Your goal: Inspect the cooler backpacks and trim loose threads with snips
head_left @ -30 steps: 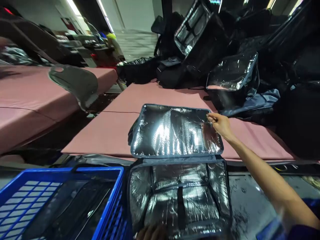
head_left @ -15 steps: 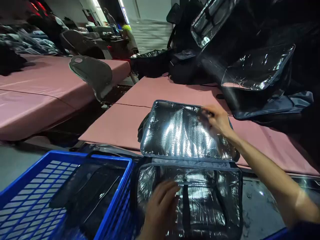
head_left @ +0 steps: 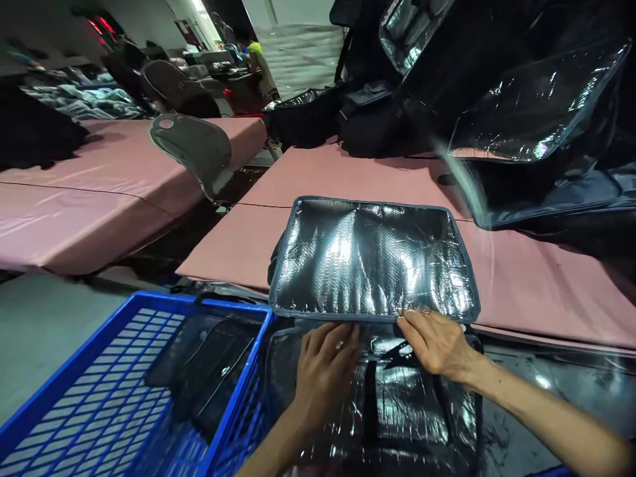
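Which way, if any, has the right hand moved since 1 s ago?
Yes. Against the flat foil lid, the right hand has pulled back from its far right corner to its near edge, close beside the left hand.

Dim scene, foil glare — blurred, warped edges

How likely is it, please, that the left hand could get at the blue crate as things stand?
Probably yes. The left hand rests open on the silver-lined bag, right beside the blue crate; the crate has no cover, and nothing stands between them.
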Available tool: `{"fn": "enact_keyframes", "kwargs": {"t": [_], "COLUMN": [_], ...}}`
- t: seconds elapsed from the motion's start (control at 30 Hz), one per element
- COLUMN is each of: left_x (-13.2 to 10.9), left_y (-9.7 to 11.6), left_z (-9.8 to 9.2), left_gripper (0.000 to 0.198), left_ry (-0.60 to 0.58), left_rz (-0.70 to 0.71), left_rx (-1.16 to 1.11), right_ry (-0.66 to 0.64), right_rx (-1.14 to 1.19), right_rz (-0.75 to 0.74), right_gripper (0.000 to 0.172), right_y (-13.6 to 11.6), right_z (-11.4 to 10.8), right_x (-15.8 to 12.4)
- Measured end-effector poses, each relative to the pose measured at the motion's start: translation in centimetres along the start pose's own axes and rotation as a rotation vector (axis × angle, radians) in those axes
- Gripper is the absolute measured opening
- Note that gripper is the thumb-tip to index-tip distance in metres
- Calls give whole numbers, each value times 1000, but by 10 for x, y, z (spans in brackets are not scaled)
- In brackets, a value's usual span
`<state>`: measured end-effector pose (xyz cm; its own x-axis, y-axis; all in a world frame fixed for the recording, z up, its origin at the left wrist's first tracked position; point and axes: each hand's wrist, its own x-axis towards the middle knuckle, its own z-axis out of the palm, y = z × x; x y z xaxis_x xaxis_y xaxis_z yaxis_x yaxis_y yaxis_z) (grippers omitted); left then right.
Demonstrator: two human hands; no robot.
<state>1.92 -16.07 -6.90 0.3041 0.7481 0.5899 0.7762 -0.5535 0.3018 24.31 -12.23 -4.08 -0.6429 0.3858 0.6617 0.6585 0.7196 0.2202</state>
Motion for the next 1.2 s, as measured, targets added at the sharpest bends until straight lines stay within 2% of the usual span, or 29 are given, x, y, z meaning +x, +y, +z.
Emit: {"fn": "enact_keyframes", "kwargs": {"t": [0.07, 0.17, 0.2, 0.23, 0.3, 0.4, 0.5, 0.67, 0.87, 1.03, 1.13, 1.2], "left_x": [14, 41, 48, 53, 58, 54, 45, 38, 41, 41, 32, 23], "left_y": [13, 29, 32, 34, 34, 29, 24, 17, 19, 6, -18, -37], "left_z": [-3, -1, 1, 4, 11, 24, 34, 39, 32, 14, -13, -37], "left_gripper": [21, 28, 34, 37, 40, 38, 35, 34, 42, 42, 39, 39], "left_ry": [-86, -298, -333, -337, -284, -164, -102, -117, -128, -62, -111, -126], "left_rz": [-255, -835, -1016, -1153, -1281, -1236, -1172, -1121, -1144, -1340, -1427, -1417], "left_rx": [-279, -870, -1037, -1165, -1287, -1273, -1256, -1284, -1380, -1516, -1504, -1376], "right_ry": [9, 26, 33, 38, 50, 21, -97, -244, -285, -274, -267, -274], "right_rx": [3, 35, 50, 61, 68, 64, 85, 148, 97, 162, 328, 439], "right_rz": [21, 21, 13, 2, -43, -70, 36, 241, 231, 259, 363, 493], "right_gripper": [25, 28, 28, 27, 25, 22, 22, 39, 50, 53, 50, 38], "right_y": [5, 7, 7, 6, 5, 7, 13, 24, 25, 28, 38, 47], "right_z": [-4, -8, -8, -8, -7, -9, -16, -28, -28, -23, -22, -23], "right_x": [5, 10, 9, 8, 4, -3, -10, -20, -28, -42, -57, -69]}}
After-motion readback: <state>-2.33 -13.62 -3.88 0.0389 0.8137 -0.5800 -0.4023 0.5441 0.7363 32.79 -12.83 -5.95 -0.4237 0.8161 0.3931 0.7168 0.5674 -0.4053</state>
